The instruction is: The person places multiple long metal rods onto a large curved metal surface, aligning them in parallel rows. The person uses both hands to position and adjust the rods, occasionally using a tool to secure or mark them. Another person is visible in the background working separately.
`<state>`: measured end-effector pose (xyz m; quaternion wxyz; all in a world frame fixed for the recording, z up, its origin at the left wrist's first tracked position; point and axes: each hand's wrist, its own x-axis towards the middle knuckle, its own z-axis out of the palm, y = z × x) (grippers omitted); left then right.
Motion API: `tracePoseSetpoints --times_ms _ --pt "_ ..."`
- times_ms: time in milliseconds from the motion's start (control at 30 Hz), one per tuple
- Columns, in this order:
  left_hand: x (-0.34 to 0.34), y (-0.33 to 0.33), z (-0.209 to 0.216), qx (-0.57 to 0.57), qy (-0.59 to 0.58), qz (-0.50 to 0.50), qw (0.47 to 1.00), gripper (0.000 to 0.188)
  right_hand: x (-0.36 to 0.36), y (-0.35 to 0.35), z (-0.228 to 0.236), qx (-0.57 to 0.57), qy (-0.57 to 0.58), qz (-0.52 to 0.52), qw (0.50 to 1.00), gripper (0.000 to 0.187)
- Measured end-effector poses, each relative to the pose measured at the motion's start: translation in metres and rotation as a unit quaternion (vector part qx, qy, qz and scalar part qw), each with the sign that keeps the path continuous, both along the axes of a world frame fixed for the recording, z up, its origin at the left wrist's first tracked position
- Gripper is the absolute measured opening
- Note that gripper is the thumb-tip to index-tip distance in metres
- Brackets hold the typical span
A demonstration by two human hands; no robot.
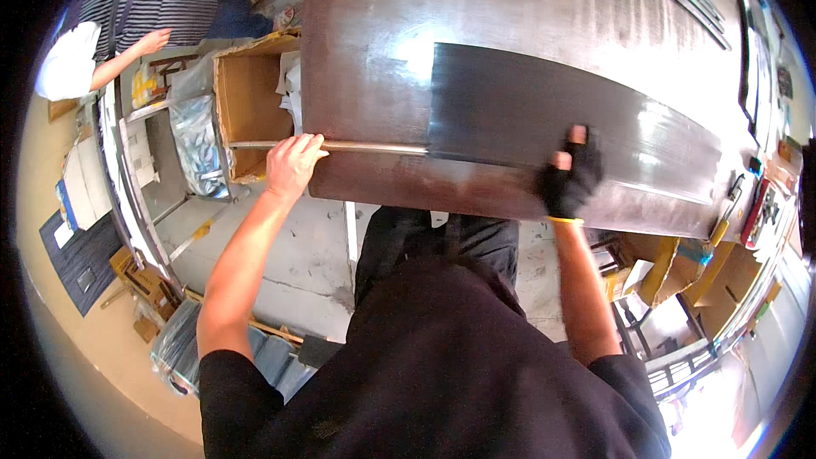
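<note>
Hands: While left hand (293, 168) holds shiny rod (374, 148), right hand (571, 177) is too blurry to tell.
Dark sheet (510, 102): on table (365, 76).

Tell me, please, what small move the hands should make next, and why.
Perhaps steady the dark panel with the gloved right hand, since that hand is at its near edge while the left hand holds the slim metal rod, which reaches toward the panel.

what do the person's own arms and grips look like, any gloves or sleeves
Both forearms are bare below short black sleeves. The left grip wears no glove. The right grip wears a black glove with a yellow edge at the wrist; at least two fingertips show uncovered. Blur hides finer detail.
</note>
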<state>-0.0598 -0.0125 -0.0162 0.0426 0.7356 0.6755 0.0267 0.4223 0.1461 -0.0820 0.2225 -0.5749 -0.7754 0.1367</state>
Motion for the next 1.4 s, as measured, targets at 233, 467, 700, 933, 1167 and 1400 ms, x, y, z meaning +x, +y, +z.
tracePoseSetpoints --times_ms 233,467,700,933,1167,1400 --pt "-0.01 0.003 -0.004 0.007 -0.061 -0.021 0.998 0.029 -0.243 -0.09 0.017 -0.1 -0.06 0.129 0.985 0.081" --pt "-0.021 -0.003 -0.017 0.041 -0.087 -0.006 0.995 0.024 -0.327 -0.102 0.051 -0.133 0.372 0.275 0.877 0.05" --pt "0.006 -0.07 -0.093 0.247 -0.362 0.612 0.658 0.058 -0.018 -0.011 0.008 -0.144 0.437 -0.513 0.724 0.03" --pt "-0.022 -0.018 -0.106 0.1 -0.758 0.566 0.309 0.022 0.199 0.014 -0.07 -0.308 -0.133 -0.415 0.845 0.045" --pt "-0.024 0.008 -0.003 0.143 -0.744 0.569 0.32 0.017 0.198 0.018 -0.055 -0.05 -0.346 0.042 0.936 0.026" --pt "-0.099 0.075 0.032 0.188 -0.757 0.531 0.33 0.022 0.058 0.069 0.075 -0.118 -0.159 -0.135 0.971 0.025"
